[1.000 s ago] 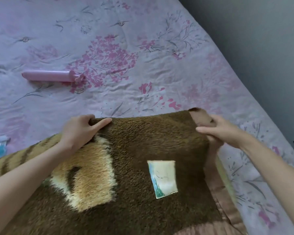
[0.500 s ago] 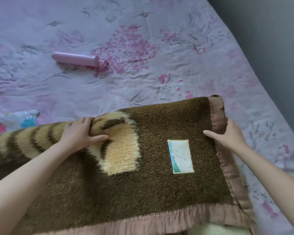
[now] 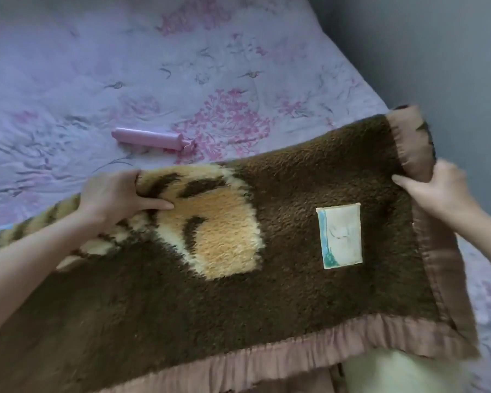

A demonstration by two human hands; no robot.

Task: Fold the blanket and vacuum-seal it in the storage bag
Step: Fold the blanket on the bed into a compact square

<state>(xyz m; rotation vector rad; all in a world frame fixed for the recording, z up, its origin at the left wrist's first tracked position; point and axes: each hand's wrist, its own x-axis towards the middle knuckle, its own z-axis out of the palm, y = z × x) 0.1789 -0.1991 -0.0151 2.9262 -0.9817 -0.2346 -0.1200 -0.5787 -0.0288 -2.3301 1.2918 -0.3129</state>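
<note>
Head view shows the folding step under way: a thick brown fleece blanket [image 3: 295, 293] with a tiger-pattern patch lies across the floral bedspread [image 3: 97, 66], its pink satin trim running along the near and right edges and a pale sewn label [image 3: 340, 235] facing up. The left hand [image 3: 119, 198] grips the far folded edge, fingers curled over the top and thumb pressed flat on the pile. The right hand [image 3: 437, 191] holds the right-hand trim near the far corner, fingers wrapped round the binding. Both hands sit on the same far edge, well apart, so the blanket looks to be at 1 fold with more needed before it is compact enough to bag. The next move probably calls for keeping the 2 corners level while the edge is carried across, since the heavy pile could slump or skew. No storage bag can be made out clearly; a blurred sliver of blue at the left edge, beside the blanket, is too small to identify, so nothing is in any container yet. A pink cylinder [image 3: 150, 139], probably the hand pump, lies on the bedspread beyond the blanket, apart from it.
</note>
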